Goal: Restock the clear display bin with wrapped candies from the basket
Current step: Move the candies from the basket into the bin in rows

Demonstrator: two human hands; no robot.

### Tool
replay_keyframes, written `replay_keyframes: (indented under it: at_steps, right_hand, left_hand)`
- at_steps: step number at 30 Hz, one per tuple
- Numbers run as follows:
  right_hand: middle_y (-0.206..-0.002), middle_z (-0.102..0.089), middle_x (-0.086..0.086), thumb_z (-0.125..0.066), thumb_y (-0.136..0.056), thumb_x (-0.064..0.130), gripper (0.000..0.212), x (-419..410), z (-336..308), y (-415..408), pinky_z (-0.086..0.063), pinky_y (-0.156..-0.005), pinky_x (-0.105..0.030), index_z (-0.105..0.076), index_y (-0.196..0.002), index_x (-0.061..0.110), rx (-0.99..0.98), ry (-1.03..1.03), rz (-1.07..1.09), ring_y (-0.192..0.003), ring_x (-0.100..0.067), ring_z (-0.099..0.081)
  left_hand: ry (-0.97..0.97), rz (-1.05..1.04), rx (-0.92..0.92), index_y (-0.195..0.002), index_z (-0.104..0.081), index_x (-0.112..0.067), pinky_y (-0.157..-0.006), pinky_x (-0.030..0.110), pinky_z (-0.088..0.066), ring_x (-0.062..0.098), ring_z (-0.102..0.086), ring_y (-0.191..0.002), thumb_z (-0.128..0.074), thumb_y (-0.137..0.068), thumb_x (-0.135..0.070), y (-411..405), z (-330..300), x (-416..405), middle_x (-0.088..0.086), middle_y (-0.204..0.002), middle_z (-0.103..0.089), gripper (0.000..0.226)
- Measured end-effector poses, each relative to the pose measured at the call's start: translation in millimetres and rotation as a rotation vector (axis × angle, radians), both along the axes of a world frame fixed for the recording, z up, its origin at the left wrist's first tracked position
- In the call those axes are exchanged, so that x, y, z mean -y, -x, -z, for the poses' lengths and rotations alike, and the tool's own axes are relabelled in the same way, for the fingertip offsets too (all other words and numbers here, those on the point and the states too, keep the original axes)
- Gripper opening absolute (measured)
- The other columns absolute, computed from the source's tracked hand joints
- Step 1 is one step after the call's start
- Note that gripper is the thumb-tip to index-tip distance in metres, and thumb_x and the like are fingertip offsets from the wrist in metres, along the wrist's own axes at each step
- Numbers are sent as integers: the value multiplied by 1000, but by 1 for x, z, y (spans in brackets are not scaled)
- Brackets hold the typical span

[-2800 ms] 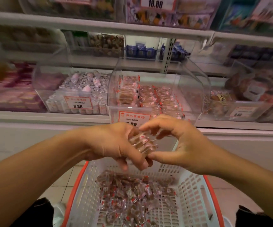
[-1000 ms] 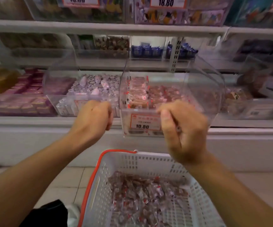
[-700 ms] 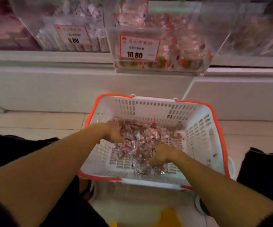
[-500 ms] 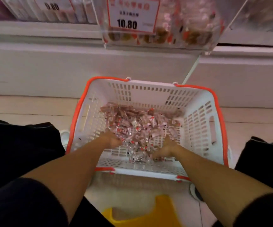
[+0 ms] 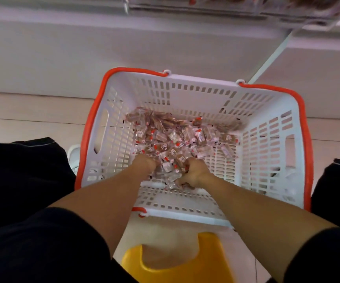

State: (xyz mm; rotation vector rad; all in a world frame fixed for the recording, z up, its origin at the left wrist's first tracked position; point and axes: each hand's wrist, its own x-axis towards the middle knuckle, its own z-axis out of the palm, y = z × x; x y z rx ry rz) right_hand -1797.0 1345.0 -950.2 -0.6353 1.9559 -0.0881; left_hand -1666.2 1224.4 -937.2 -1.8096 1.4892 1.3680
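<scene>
Scooping light, slippery wrapped candies (image 5: pixel 177 139) low in the basket (image 5: pixel 267 111): both hands, left hand (image 5: pixel 145 163) and right hand (image 5: pixel 193 174), curl around a loose bunch

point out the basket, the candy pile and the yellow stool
basket (image 5: pixel 266 158): head view, on its white slotted right wall.
candy pile (image 5: pixel 177 137): head view, on wrapped pieces at the heap's middle.
yellow stool (image 5: pixel 212 262): head view, on its right side, below the basket.

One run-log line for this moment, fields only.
phase: scooping | left hand: in candies | right hand: gathering candies | basket: partly full | bin: overhead
</scene>
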Motion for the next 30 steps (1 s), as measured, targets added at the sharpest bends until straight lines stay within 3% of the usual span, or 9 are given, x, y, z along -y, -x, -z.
replay_keyframes:
  at_steps: [3,6,9,13,16,19,23,26,30]
  right_hand:
    - [-126,-63,-7,-94,-63,17,76,1,-1,8,-52,-95,-31,-58,-130,11,168,40,201,-106,-23,-63]
    - [-109,-74,-7,-89,-65,3,61,0,-3,10,-59,-90,-39,-64,-121,8,403,90,508,-102,-25,-71]
    - [-103,-77,-3,-81,-81,32,37,1,-7,10,-61,-80,-32,-69,-111,14,577,155,759,-97,-18,-73]
    - [-106,-73,-11,-70,-91,36,34,1,-4,13,-59,-87,-47,-72,-105,5,267,186,826,-97,-30,-70]
    - [-103,-74,-11,-76,-88,29,27,0,-10,21,-60,-85,-45,-72,-103,7,168,198,813,-90,-31,-73]
    - [-94,-75,-11,-75,-89,22,15,-3,-21,30,-61,-80,-46,-73,-99,12,65,218,797,-82,-27,-73]
    - [-107,-74,-13,-69,-93,18,25,-11,-35,35,-60,-85,-43,-71,-113,3,37,227,734,-84,-22,-69]
    - [-83,-74,-12,-75,-88,18,22,-14,-48,37,-62,-75,-45,-72,-99,-1,3,240,808,-75,-27,-74]
    - [-78,-73,-13,-77,-88,20,19,-12,-73,43,-63,-71,-43,-70,-85,2,-40,242,662,-61,-24,-70]
  left_hand:
    - [-165,-261,-138,-94,-62,-2,-51,31,-55,19,-63,-60,-61,-96,-17,4,3,-1,12,-79,-66,15]
    - [-274,-461,-288,-111,-56,-11,-56,37,-60,27,-69,-82,-50,-99,-38,16,-2,-6,14,-102,-63,30]
    - [-198,-314,-275,-109,-62,-9,-61,34,-61,25,-71,-76,-62,-92,-45,22,-1,-12,14,-100,-70,39]
    - [-176,-228,-292,-101,-62,0,-75,34,-61,17,-63,-59,-72,-88,-14,21,4,-16,13,-82,-68,21]
    - [-153,-195,-294,-92,-61,0,-58,25,-59,13,-64,-51,-69,-90,-9,18,-2,-14,9,-69,-68,11]
    - [-120,-159,-292,-94,-62,3,-57,27,-58,16,-64,-55,-67,-90,-6,13,-10,-12,13,-74,-69,11]
    - [-119,-126,-291,-98,-64,5,-58,31,-60,20,-67,-63,-64,-93,-3,6,-24,-14,18,-87,-71,10]
    - [-109,-131,-310,-99,-65,6,-56,29,-60,22,-70,-69,-65,-91,-2,1,-37,-16,22,-99,-72,11]
    - [-112,-220,-400,-101,-64,6,-60,30,-62,25,-74,-74,-66,-89,4,-5,-54,-17,25,-101,-71,13]
